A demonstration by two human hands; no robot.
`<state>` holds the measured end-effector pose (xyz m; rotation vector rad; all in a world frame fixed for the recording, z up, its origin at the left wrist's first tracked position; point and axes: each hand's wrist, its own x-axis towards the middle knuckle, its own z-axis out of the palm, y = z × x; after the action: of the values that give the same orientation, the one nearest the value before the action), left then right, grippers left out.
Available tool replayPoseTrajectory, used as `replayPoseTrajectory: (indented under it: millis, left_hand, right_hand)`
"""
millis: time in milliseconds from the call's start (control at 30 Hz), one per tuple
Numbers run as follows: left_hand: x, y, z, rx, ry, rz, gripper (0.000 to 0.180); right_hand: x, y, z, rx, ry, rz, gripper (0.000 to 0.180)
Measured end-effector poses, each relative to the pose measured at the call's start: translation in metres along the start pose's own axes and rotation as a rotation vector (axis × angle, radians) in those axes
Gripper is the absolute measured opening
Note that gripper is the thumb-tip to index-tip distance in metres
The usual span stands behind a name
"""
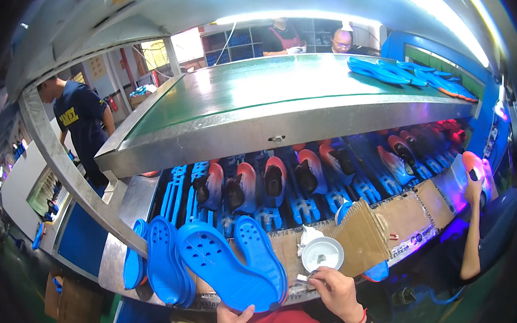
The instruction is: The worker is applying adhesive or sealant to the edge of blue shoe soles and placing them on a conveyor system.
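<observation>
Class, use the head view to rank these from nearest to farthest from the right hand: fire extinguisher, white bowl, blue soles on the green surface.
1. White bowl: just beyond the right hand.
2. Blue soles: toward the right end of the green surface.
3. Fire extinguisher: far off in the left background.

Surroundings of the work area.
Green conveyor belt point(232, 84) behind a metal rail point(314, 120), tube lamp point(298, 14) lit above. At left stands a person in a dark shirt point(82, 111); red fire extinguisher point(112, 104) beyond. Far side: dark shelving point(247, 37), person in an apron point(290, 40).
</observation>
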<state>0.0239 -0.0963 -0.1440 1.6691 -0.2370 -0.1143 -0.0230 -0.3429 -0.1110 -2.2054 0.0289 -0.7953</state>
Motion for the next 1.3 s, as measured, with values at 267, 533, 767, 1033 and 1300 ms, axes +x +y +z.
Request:
replayPoseTrajectory:
  millis: [267, 533, 767, 1033, 1300]
  left_hand:
    - [0.005, -0.004, 0.0, -0.159, -0.008, -0.036, 0.036]
    - [0.007, -0.014, -0.001, -0.107, -0.039, 0.022, 0.035]
    - [0.002, -0.015, 0.001, -0.153, 0.004, 0.034, 0.035]
    - [-0.002, -0.009, -0.001, -0.069, -0.008, 0.027, 0.033]
    - [-0.001, 0.008, 0.002, -0.195, 0.041, 0.051, 0.03]
  right_hand:
    - [0.0, 0.003, 0.0, 0.016, -0.019, 0.023, 0.014]
    - [-0.001, 0.007, -0.002, 0.008, -0.006, -0.002, 0.014]
    - [-0.004, 0.007, 0.0, 0.019, -0.006, -0.016, 0.011]
    - [-0.003, 0.001, -0.003, -0.009, -0.01, -0.042, 0.011]
    - [-0.003, -0.003, -0.004, -0.011, 0.01, -0.065, 0.013]
